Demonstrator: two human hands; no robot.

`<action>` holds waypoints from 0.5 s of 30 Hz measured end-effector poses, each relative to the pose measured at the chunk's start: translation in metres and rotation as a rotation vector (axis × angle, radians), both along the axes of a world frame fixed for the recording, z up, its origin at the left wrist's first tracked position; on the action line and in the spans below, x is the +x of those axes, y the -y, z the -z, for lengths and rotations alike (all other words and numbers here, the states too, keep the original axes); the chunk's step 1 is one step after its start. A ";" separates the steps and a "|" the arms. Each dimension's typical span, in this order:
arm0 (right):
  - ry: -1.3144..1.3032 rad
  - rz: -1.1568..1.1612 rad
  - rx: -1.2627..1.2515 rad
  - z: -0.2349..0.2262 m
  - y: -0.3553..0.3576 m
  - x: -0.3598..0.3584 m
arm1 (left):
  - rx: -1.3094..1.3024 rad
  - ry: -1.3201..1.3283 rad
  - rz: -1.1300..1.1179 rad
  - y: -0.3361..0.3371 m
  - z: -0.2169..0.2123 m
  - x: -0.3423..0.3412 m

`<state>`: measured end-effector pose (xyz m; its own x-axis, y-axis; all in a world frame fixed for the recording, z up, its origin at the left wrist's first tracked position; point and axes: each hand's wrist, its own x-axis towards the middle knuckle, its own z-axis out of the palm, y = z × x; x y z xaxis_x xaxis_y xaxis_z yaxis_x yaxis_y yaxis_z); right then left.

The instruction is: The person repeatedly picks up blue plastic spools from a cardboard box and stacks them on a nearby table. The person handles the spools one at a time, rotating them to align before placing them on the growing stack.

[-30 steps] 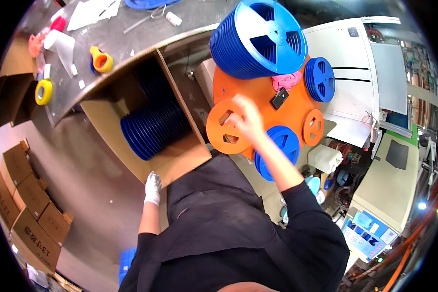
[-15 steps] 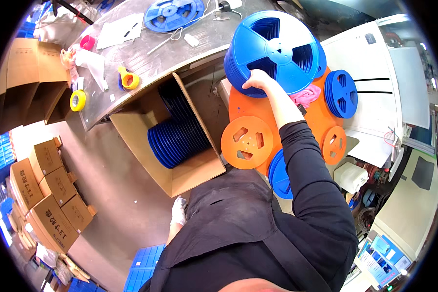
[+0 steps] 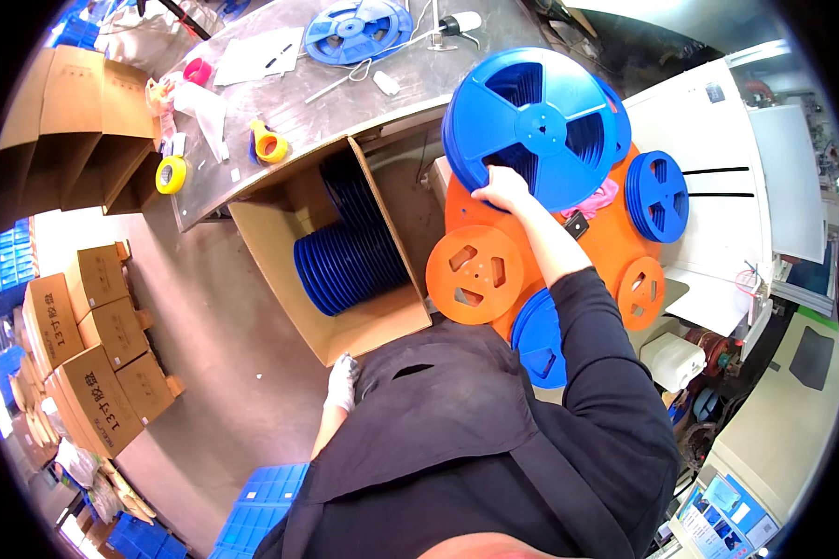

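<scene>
Blue reels (image 3: 539, 126), stacked at one o'clock atop orange reels (image 3: 475, 275), are gripped at their left rim by the right hand (image 3: 503, 191), the gloved left hand (image 3: 342, 382) hanging loose, so lifting them looks under way, needing a firmer hold

Bright, even light overhead, soft shadows only. Glare washes the white cabinet (image 3: 718, 186) at upper right. Fisheye bends the table (image 3: 280, 140) edge; corners go black, rim detail blurs.
</scene>
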<state>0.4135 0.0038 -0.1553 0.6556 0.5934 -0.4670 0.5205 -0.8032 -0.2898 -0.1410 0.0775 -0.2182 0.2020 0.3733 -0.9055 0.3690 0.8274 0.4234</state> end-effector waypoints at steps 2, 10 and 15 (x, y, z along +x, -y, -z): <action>-0.143 0.027 0.116 -0.030 0.013 -0.024 | -0.020 0.077 0.040 -0.013 -0.004 0.005; -0.962 0.694 1.081 -0.224 0.049 -0.131 | 0.211 -0.004 0.445 -0.068 0.105 -0.006; -1.499 0.495 1.631 -0.205 0.086 -0.192 | 0.207 0.304 0.233 -0.098 0.021 0.051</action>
